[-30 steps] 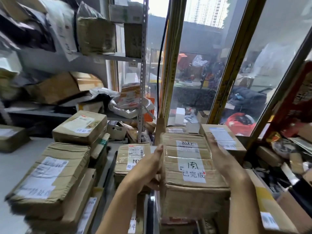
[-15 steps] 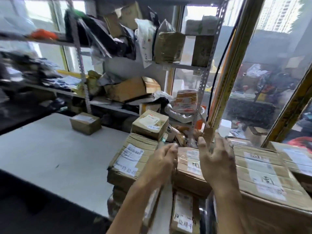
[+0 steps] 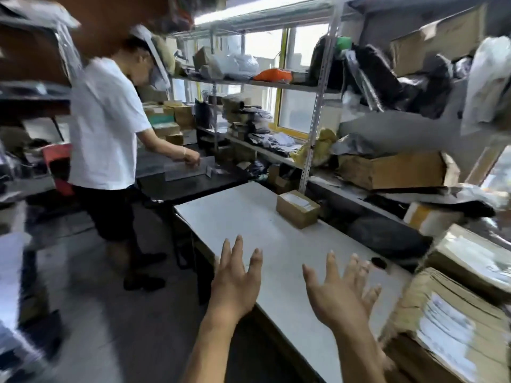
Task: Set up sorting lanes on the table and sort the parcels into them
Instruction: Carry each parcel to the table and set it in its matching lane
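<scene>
Small parcel [image 3: 297,208] seemingly beyond both hands

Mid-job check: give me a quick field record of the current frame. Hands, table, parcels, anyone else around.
left hand: left hand open, fingers spread, holding nothing, over the table's near left edge
right hand: right hand open, fingers spread, holding nothing, above the table
table: white table
parcel on table: one small cardboard box at the far right side, white label up
parcel stack: stacked labelled cartons at the table's right end
bystander: person in white shirt at a dark table beyond
shelves: metal shelving loaded with packages
</scene>
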